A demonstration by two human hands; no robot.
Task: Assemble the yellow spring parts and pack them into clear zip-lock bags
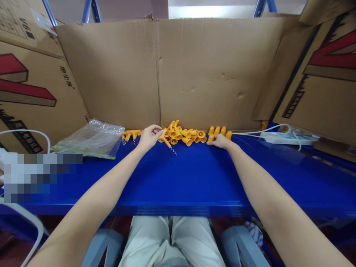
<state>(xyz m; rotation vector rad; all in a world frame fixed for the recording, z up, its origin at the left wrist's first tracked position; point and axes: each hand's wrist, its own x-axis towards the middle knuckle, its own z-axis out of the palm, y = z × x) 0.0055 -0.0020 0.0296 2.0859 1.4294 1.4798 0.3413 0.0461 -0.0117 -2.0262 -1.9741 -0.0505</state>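
Observation:
My left hand (150, 137) pinches a yellow corkscrew (167, 142), its metal spiral pointing down and to the right. Beside it, several yellow corkscrew pieces with bell-shaped ends (187, 133) lie heaped against the cardboard. Left of that hand, a few more corkscrews with bare spirals (130, 133) rest on the table. My right hand (219, 141) has its fingers closed around a yellow cap (211, 137) standing at the near left of a small group. Several upright yellow caps (223, 130) stand just behind and beside this hand.
A blue table (183, 178) runs beneath everything. Cardboard (217, 74) walls the back, with printed boxes at both sides. A clear plastic bag (94, 139) lies at left. A white power strip (290, 138) with cables sits at right. A pixelated patch covers the left edge.

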